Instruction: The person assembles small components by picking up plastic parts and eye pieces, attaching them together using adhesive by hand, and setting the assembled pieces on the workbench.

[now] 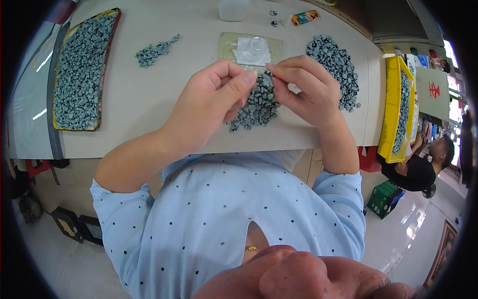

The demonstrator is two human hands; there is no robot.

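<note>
Far left of the hands: yellow-rimmed tray (110,47) heaped with grey pieces. Ahead-left: small loose grey cluster (155,51). Ahead: translucent container (234,9). Far right: yellow bin (391,107), seated person (423,167).

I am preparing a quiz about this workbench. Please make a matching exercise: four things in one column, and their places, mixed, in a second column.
Things:
1. flat tray with yellow rim, full of small grey-green pieces
2. deep yellow plastic bin
3. clear plastic sheet with a small glass ring
4. small loose heap of grey-green pieces

Places:
A. far right table edge
B. beyond the hands
C. far left
D. between tray and sheet

Pairs: 1-C, 2-A, 3-B, 4-D
</note>
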